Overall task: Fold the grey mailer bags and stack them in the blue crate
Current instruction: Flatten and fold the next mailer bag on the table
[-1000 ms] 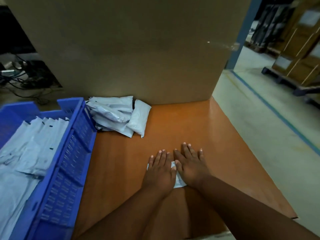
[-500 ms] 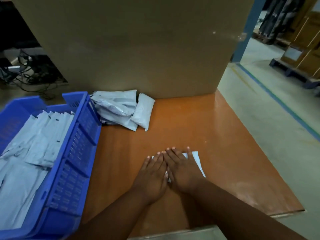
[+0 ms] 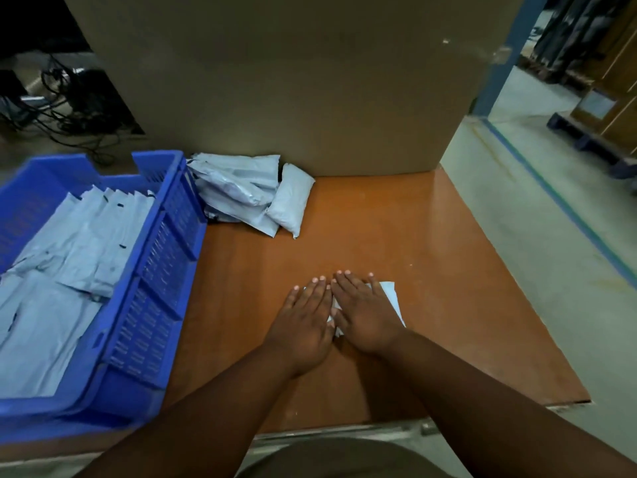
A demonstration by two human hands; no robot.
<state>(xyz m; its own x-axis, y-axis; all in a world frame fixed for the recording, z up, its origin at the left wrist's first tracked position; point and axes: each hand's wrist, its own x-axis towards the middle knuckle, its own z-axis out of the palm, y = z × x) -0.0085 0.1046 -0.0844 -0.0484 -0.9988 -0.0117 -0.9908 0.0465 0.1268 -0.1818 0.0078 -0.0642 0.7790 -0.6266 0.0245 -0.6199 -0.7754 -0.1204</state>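
A grey mailer bag (image 3: 388, 298) was pressed flat on the orange table (image 3: 413, 236) beneath both hands, only its right edge and a sliver between the hands being left uncovered. The left hand (image 3: 305, 320) was laid palm down with its fingers (image 3: 315, 291) straight and held together, pointed toward 1 o'clock; nothing was gripped. The right hand (image 3: 365, 313) was set just beside it, also palm down, with fingers (image 3: 348, 284) extended and slightly spread toward 11 o'clock, resting on the bag. The fingertips of the two hands were brought nearly into contact.

At 11 o'clock from the hands, well apart, a loose pile of unfolded bags (image 3: 248, 191) was seen against the foot of a large cardboard box (image 3: 293, 81). At 9 o'clock, the blue crate (image 3: 162, 257) was placed at the table's left side, and folded bags (image 3: 79, 246) were stacked inside it in overlapping rows.
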